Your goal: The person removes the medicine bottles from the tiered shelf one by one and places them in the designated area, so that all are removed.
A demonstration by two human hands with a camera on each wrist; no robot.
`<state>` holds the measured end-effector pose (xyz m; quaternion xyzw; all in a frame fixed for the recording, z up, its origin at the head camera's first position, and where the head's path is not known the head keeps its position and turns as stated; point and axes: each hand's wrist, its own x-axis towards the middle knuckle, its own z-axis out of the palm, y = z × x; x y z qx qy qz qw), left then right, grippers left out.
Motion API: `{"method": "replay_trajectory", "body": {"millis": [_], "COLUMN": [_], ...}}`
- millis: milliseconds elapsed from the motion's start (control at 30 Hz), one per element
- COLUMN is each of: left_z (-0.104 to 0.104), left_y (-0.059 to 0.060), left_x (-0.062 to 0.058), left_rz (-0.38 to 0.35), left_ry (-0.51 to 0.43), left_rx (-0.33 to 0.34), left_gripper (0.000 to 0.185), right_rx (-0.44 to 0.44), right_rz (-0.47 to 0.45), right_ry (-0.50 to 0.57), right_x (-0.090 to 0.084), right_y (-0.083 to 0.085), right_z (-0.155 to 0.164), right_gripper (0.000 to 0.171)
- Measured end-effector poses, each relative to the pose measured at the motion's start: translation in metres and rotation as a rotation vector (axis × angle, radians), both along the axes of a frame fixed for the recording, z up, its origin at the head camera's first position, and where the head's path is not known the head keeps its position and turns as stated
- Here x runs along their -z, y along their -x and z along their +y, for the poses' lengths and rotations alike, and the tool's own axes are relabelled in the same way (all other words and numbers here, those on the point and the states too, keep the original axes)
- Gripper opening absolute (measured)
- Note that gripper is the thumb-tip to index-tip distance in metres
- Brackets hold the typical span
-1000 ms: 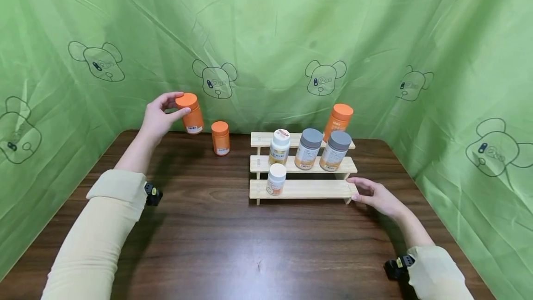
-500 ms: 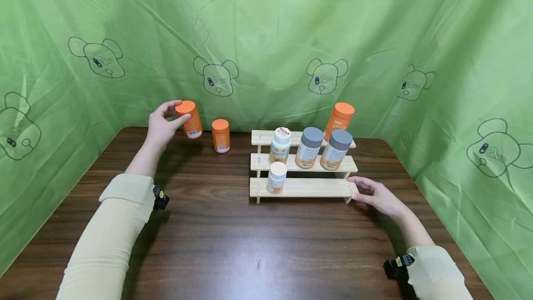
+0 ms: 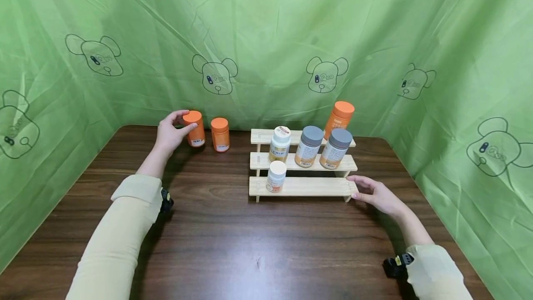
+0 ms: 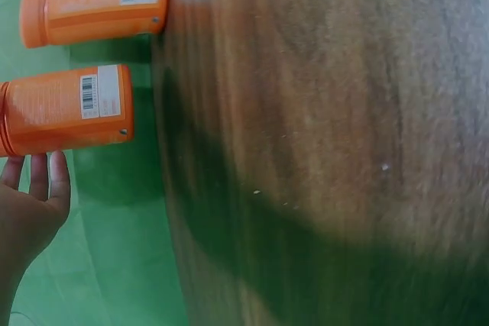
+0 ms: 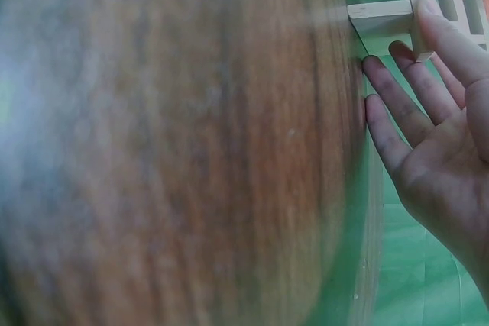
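At the back left in the head view, my left hand (image 3: 170, 131) grips an orange pill bottle (image 3: 196, 134) by its upper part, thumb in front and fingers behind. Its base is close over the table, and it stays upright. Just right of it stands a second orange bottle (image 3: 220, 135); the left wrist view shows a gap between the held bottle (image 4: 69, 111) and its neighbour (image 4: 103, 7). My right hand (image 3: 376, 196) pinches the right end of the lowest tier of a three-tier wooden rack (image 3: 312, 186). In the right wrist view, the thumb presses the rack's end piece (image 5: 382, 10).
On the rack, a small white bottle (image 3: 276, 177) occupies the lowest tier. A white bottle (image 3: 280, 145) and two grey-capped bottles (image 3: 309, 147) fill the middle tier, with an orange-capped bottle (image 3: 339, 117) on top. Green cloth (image 3: 266, 27) hangs around the brown table (image 3: 233, 244).
My left hand has lowered the orange bottle and brought it rightward, nearer the second orange bottle. My right hand has stayed at the rack's end.
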<state>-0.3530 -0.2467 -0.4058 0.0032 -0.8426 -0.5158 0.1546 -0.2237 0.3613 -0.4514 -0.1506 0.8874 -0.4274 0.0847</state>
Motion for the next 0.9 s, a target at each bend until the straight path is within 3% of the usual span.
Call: {"method": "replay_trajectory", "body": {"millis": [367, 900], "left_z": [0.003, 0.001], "left_y": [0.003, 0.000], "left_x": [0.016, 0.020], "left_rz": [0.009, -0.039], "left_ry": [0.019, 0.002], "left_rx": [0.010, 0.027], "left_gripper": [0.053, 0.052], "right_rx": [0.014, 0.005], "right_rz": [-0.009, -0.017], "right_ry": [-0.016, 0.015], "right_x": [-0.001, 0.000], "right_y": [-0.001, -0.001], "right_z": [-0.002, -0.001], "right_gripper": [0.050, 0.049]}}
